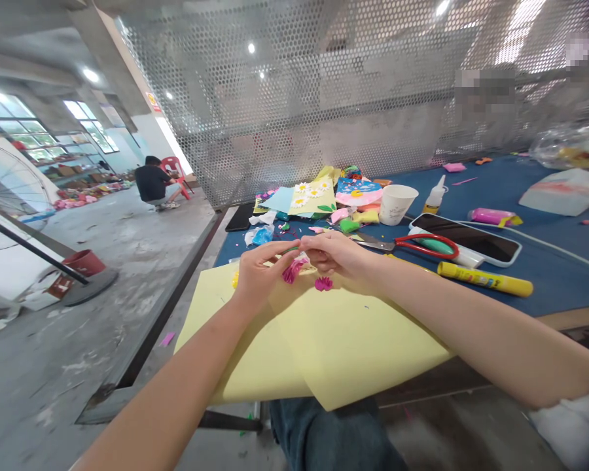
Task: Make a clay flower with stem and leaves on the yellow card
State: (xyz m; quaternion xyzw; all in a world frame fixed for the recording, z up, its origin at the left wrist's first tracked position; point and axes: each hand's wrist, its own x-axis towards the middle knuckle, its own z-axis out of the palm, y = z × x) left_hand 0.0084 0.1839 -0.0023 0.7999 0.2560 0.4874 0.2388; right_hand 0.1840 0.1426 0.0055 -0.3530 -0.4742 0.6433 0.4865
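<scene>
Over a pale yellow sheet (334,347) my two hands meet, fingertips close together. My left hand (260,271) is closed on a pink paper flower (293,269) with a bit of green at its top, by the thumb and forefinger. My right hand (341,255) is pinched at that green part; the fingers are curled and what they grip is too small to make out. A darker magenta flower (324,283) shows just below my right hand, near the sheet.
Behind my hands are paper scraps, a daisy card (314,196), a paper cup (396,204) and a glue bottle (435,196). Red-handled scissors (427,245), a phone (466,237) and a yellow tube (485,279) lie right. A person (153,183) crouches far left.
</scene>
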